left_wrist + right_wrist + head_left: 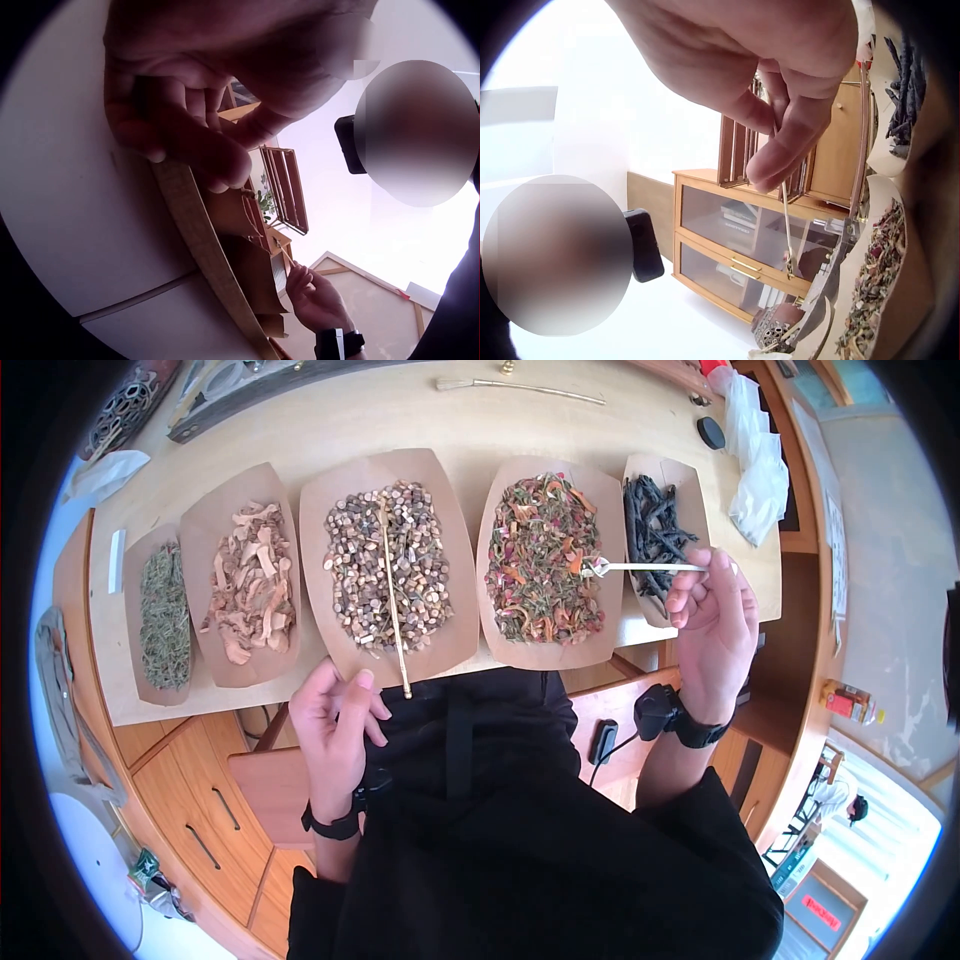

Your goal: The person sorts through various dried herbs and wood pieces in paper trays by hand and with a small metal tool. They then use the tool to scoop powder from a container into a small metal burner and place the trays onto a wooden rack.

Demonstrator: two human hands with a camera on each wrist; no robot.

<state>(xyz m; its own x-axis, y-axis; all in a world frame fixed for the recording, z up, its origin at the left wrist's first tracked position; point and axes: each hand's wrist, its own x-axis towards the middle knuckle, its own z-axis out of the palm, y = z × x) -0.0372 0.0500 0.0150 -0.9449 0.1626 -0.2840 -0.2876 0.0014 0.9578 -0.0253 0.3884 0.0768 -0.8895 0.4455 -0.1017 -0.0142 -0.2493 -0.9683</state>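
My right hand (715, 625) pinches a slim metal stick (655, 567) with a small widened tip. That tip is over the fourth paper tray (610, 510), at the right side of its mixed dried flowers and leaves (545, 560). In the right wrist view the stick (787, 217) angles down from thumb and fingers. My left hand (335, 735), fingers loosely bent, is by the near edge of the third tray (455, 540). Short cut stem pieces (350, 560) fill this tray, and a brass rod (392, 590) lies lengthwise across them. No object shows between the left fingers (210, 154).
Trays of green needle-like herb (163, 620) and tan shavings (248, 580) stand left; dark sticks (655, 525) lie in the far-right tray. Behind are a brush (520, 388), a black round lid (710, 432) and plastic bags (757, 480). Drawers (215, 820) stand below the table (380, 435).
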